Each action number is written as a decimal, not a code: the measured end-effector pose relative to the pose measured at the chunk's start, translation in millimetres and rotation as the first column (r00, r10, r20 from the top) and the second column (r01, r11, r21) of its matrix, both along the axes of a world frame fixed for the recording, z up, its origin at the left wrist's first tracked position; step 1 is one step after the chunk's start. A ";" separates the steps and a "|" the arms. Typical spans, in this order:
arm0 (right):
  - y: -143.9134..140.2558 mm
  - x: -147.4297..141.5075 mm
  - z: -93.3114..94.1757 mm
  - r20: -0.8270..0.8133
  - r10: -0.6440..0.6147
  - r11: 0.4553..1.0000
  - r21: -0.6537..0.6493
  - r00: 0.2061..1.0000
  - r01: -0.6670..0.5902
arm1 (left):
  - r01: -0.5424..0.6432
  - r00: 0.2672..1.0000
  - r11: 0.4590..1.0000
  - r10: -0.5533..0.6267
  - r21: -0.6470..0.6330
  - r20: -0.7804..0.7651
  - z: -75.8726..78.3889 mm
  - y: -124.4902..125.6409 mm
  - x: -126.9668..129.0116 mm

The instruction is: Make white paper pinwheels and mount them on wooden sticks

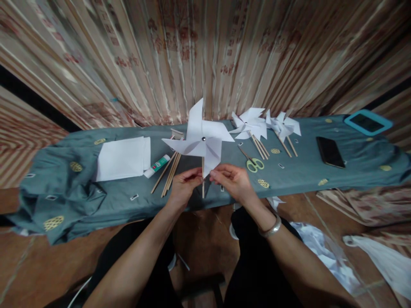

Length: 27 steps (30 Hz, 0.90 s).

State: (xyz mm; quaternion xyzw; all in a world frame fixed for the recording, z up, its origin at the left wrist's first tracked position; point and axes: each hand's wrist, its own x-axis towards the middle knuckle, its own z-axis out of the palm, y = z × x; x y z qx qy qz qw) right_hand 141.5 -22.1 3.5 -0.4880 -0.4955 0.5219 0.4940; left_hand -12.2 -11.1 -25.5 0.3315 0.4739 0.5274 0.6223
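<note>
A white paper pinwheel with a shiny pin at its centre stands upright before me, on a thin wooden stick. My left hand pinches that stick just below the blades. At the tip of the lowest blade, my right hand has its thumb and fingers closed on the paper or right beside it; the exact contact is too small to make out. Left of the pinwheel lie several loose wooden sticks and a glue stick. Scissors with green handles rest to the right.
A stack of white paper lies on the left of the cloth-covered table. More finished pinwheels lie at the back right. Further right are a black phone and a blue-framed tablet. Paper scraps sit on the floor.
</note>
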 end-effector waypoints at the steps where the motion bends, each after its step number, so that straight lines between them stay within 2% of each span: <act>1: 0.8 5.7 1.4 0.036 -0.040 0.999 0.028 0.999 0.038 | -0.009 1.000 1.000 0.009 -0.003 0.008 -0.6 0.4 -0.7; 4: 7.9 27.0 3.9 0.096 -0.232 0.967 0.128 0.968 0.219 | -0.026 0.999 0.999 0.027 -0.020 0.022 -2.6 1.0 -2.5; 7: 21.1 48.1 0.2 0.070 -0.433 0.880 0.248 0.899 0.404 | 0.006 1.000 1.000 -0.006 -0.027 -0.003 -4.3 -0.7 -3.1; 9: 29.5 58.2 -3.5 0.075 -0.479 0.843 0.319 0.875 0.434 | 0.038 0.999 0.999 -0.039 -0.033 -0.018 -5.1 -2.6 -2.7; 12: 33.9 63.4 -4.8 0.118 -0.490 0.828 0.373 0.864 0.418 | 0.066 0.998 0.997 -0.067 -0.040 -0.017 -5.7 -5.0 -1.6; 15: 26.5 56.2 -1.3 0.194 -0.492 0.834 0.386 0.849 0.395 | 0.071 0.997 0.997 -0.072 -0.044 -0.014 -5.8 -4.8 -1.6; 17: 18.9 47.0 -0.1 0.225 -0.451 0.867 0.341 0.863 0.364 | 0.062 0.998 0.997 -0.063 -0.048 -0.008 -5.6 -3.4 -2.2; 20: 11.8 32.3 -2.6 0.157 -0.349 0.920 0.243 0.924 0.307 | 0.042 0.999 0.998 -0.042 -0.051 0.002 -5.1 -1.5 -2.5; 23: 11.3 21.7 -6.3 0.099 -0.300 0.939 0.206 0.949 0.275 | 0.043 0.999 0.998 -0.043 -0.046 0.003 -3.3 -1.4 -1.8; 27: 11.9 13.6 -8.2 0.112 -0.267 0.950 0.195 0.957 0.242 | 0.045 0.999 0.999 -0.045 -0.028 0.000 0.4 -2.6 -0.9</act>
